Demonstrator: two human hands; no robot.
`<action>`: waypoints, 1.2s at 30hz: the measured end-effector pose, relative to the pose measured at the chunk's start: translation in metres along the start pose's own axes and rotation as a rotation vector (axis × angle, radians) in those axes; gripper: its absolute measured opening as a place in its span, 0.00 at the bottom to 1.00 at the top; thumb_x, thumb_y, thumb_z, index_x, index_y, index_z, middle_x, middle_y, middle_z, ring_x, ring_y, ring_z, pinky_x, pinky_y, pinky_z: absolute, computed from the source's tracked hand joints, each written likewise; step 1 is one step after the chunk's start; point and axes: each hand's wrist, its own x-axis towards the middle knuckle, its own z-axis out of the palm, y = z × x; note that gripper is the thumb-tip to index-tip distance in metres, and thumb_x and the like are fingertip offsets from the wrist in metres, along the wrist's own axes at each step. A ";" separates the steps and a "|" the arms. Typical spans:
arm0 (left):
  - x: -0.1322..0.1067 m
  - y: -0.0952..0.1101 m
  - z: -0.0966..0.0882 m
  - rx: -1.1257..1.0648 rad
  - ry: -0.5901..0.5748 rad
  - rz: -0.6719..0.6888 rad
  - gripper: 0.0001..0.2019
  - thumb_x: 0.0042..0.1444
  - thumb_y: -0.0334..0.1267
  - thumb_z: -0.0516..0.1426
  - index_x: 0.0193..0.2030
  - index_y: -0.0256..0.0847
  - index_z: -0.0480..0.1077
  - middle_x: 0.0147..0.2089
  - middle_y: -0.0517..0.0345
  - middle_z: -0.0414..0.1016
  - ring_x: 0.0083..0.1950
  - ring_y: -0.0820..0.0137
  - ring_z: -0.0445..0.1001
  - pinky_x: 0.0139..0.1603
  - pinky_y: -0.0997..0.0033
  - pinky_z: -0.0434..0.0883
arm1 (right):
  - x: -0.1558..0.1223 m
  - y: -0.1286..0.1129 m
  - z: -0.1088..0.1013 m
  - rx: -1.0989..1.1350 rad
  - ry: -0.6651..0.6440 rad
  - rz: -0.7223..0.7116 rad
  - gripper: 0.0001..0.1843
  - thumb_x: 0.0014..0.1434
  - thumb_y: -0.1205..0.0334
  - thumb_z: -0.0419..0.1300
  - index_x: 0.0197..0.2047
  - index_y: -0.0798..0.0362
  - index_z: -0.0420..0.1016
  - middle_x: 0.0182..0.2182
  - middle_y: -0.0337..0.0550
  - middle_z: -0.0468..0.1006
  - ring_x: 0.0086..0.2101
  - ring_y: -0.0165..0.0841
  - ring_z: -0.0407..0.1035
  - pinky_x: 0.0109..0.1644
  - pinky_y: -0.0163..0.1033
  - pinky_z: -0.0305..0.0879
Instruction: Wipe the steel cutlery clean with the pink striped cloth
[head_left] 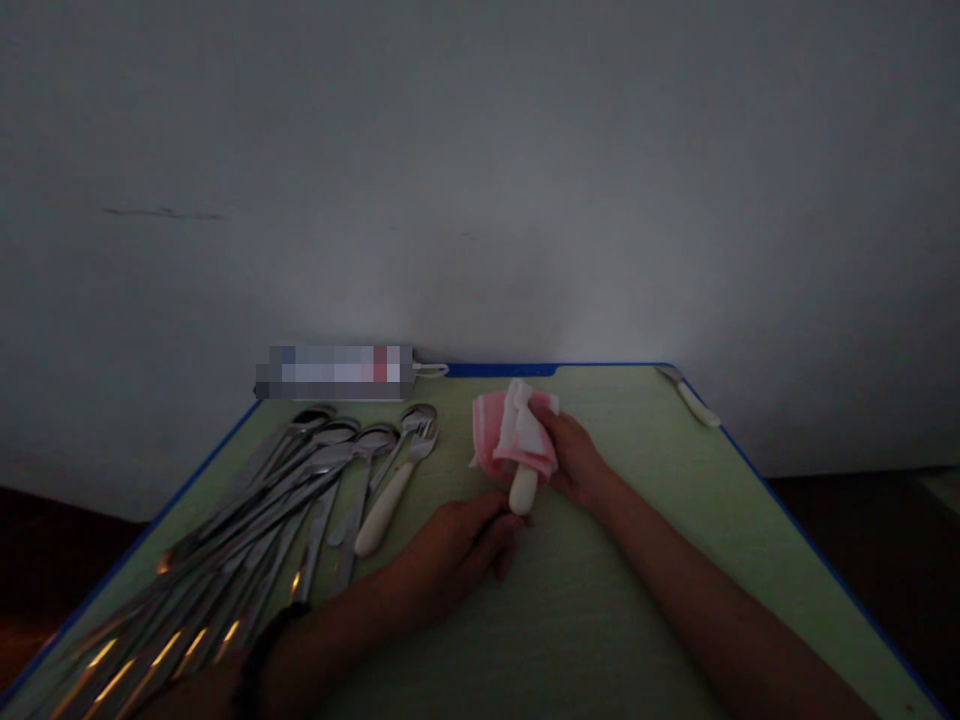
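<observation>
Around mid-counter (637, 420), L hand (472, 540) had its grip pinched on the butt of a white-handled utensil (523, 490); R hand (574, 450) grip was clamped on pink cloth (491, 425) round its hidden end. Utensil prob. light, stiff, slick-ish; handle seemed best hold.

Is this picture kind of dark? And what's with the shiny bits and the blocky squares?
Yes, the head view is dim, darkest beside the table; in the head view, gold glints shine on metal handles; also in the head view, blocky squares hide the long object at the back, and the pink cloth looks paler than the right hand.
</observation>
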 end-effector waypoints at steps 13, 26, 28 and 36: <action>-0.002 0.003 -0.002 0.009 -0.042 0.064 0.10 0.63 0.38 0.44 0.33 0.40 0.61 0.26 0.65 0.65 0.26 0.76 0.63 0.29 0.78 0.60 | -0.002 -0.001 0.002 -0.005 0.044 0.004 0.14 0.47 0.53 0.62 0.29 0.58 0.72 0.21 0.40 0.74 0.22 0.28 0.65 0.28 0.34 0.60; -0.003 0.005 -0.003 0.023 -0.043 0.074 0.11 0.63 0.40 0.44 0.34 0.40 0.61 0.27 0.64 0.65 0.27 0.75 0.64 0.30 0.76 0.61 | -0.001 -0.001 0.001 -0.016 0.025 0.006 0.16 0.47 0.52 0.62 0.29 0.58 0.72 0.22 0.40 0.74 0.23 0.28 0.65 0.29 0.35 0.61; -0.003 0.003 -0.003 0.007 -0.043 0.086 0.10 0.63 0.40 0.44 0.34 0.40 0.61 0.27 0.64 0.66 0.27 0.75 0.64 0.30 0.76 0.61 | -0.001 -0.001 0.000 -0.017 0.021 0.007 0.17 0.47 0.51 0.62 0.30 0.58 0.72 0.22 0.41 0.75 0.23 0.29 0.66 0.30 0.35 0.61; -0.003 0.004 -0.003 -0.001 -0.055 0.085 0.10 0.63 0.40 0.44 0.34 0.40 0.61 0.27 0.64 0.65 0.27 0.75 0.64 0.29 0.77 0.60 | -0.002 -0.002 0.003 -0.011 0.028 0.004 0.17 0.46 0.51 0.63 0.30 0.58 0.71 0.22 0.39 0.74 0.22 0.28 0.65 0.29 0.34 0.61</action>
